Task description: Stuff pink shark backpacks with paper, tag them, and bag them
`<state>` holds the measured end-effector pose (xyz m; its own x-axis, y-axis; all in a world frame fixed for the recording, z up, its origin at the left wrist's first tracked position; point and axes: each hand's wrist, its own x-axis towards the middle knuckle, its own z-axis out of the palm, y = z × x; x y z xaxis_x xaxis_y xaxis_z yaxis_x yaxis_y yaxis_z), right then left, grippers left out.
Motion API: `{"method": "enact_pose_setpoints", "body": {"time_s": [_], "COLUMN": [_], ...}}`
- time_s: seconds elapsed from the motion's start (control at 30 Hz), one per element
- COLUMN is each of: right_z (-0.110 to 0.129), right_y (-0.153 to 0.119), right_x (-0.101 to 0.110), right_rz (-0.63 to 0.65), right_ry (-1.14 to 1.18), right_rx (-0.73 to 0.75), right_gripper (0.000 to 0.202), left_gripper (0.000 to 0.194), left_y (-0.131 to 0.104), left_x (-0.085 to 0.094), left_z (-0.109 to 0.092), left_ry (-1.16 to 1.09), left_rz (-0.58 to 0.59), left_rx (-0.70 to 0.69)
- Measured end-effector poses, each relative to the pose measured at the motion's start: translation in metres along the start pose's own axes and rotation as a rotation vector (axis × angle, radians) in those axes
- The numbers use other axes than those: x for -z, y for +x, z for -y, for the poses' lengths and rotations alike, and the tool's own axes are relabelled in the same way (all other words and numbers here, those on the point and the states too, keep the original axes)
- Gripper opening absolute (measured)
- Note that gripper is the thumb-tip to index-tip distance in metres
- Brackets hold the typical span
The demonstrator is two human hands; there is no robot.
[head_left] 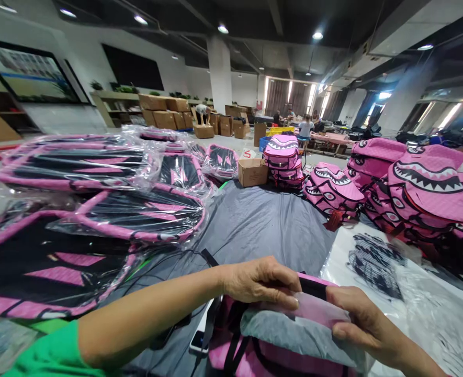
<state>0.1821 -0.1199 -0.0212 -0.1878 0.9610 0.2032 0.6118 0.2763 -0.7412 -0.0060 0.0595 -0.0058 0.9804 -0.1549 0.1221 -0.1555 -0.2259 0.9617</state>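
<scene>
A pink backpack (pixel 231 351) with black straps lies right in front of me, cut off by the bottom edge of the view. A thin, translucent white sheet (pixel 290 327) is bunched over its upper part; whether it is paper or plastic, I cannot tell. My left hand (pixel 262 283) reaches across from the left, its fingers curled down and closed on the sheet's upper edge. At the other end, my right hand (pixel 362 322) pinches the same sheet between thumb and fingers. Beside the backpack, a white phone-like device (pixel 199 341) is partly covered by a strap.
Plastic-wrapped pink and black backpacks (pixel 145 214) are piled on the left. Stacked pink backpacks with shark-mouth prints (pixel 431 178) stand on the right, near clear plastic bags (pixel 435 303). A cardboard box (pixel 252 173) sits at the far end of the grey cloth (pixel 262 220). People work farther back.
</scene>
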Motion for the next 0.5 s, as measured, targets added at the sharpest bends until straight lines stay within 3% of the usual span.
{"method": "enact_pose_setpoints", "body": {"time_s": [0.17,0.27,0.4,0.5], "right_z": [-0.008,-0.008,0.005,0.019], "right_y": [0.0,0.002,0.002,-0.005], "right_x": [0.001,0.005,0.01,0.005], "right_rz": [0.041,0.079,0.059,-0.002], "right_ry": [0.083,0.17,0.118,-0.223], "right_rx": [-0.013,-0.024,0.047,0.278], "right_gripper": [0.065,0.071,0.067,0.049], "left_gripper": [0.053,0.051,0.032,0.011], "left_y": [-0.002,-0.013,-0.039,-0.071], "left_x": [0.0,0.002,-0.007,-0.029], "left_z": [0.008,0.009,0.009,0.017], "left_ry": [0.086,0.203,0.696,1.16], "left_rz": [-0.04,-0.141,-0.284,-0.469], "left_rx": [-0.075,-0.131,-0.473,-0.496]}}
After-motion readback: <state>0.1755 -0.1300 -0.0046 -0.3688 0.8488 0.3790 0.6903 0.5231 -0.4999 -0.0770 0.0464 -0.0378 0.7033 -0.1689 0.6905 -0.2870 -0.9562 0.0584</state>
